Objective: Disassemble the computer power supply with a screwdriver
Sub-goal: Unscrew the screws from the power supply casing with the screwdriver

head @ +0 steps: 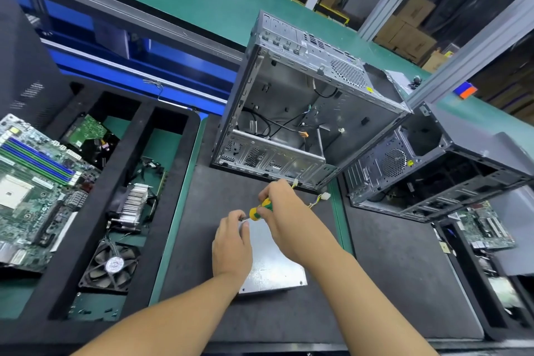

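Note:
The silver power supply (271, 269) lies flat on the dark mat in front of me. My right hand (284, 211) grips a screwdriver (260, 209) with a yellow and green handle, its tip pointing left toward the unit's far left corner. My left hand (232, 243) rests on the unit's left side, and its fingertips pinch the screwdriver's metal shaft near the tip. The screw itself is hidden by my fingers. A bundle of coloured wires with a white plug (319, 199) trails from behind my right hand.
An empty silver computer case (291, 113) stands open just beyond the unit. A second dark case (433, 170) lies to the right. A black foam tray (161, 182) on the left holds a heatsink, a fan and boards; a motherboard (34, 182) lies at far left.

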